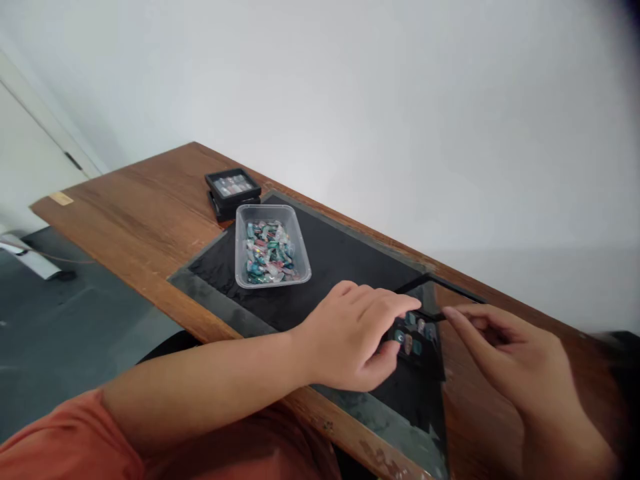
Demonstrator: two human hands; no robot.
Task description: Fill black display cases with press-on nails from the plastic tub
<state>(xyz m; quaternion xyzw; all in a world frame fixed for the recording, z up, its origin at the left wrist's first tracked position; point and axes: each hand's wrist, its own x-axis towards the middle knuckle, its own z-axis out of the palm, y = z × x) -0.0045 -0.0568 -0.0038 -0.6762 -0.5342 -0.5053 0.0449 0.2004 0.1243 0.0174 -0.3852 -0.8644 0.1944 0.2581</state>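
A shallow black display box (419,362) holds several small glossy pieces (416,347) in teal, blue and pinkish tones. My left hand (350,337) curves round the left side of this box, thumb on its near left part and index finger reaching the far edge. The other fingertips are hidden. Behind the box, a clear lid with a black frame (463,293) is tilted up. Between thumb and index finger, my right hand (520,353) pinches the near right corner of that lid.
A clear plastic tub (303,267) of small shiny coloured pieces stands on a black mat (340,250). Two stacked black boxes (220,212), the top one filled with pale pieces, sit farther left on the wooden table (135,207). A white wall (350,120) rises behind.
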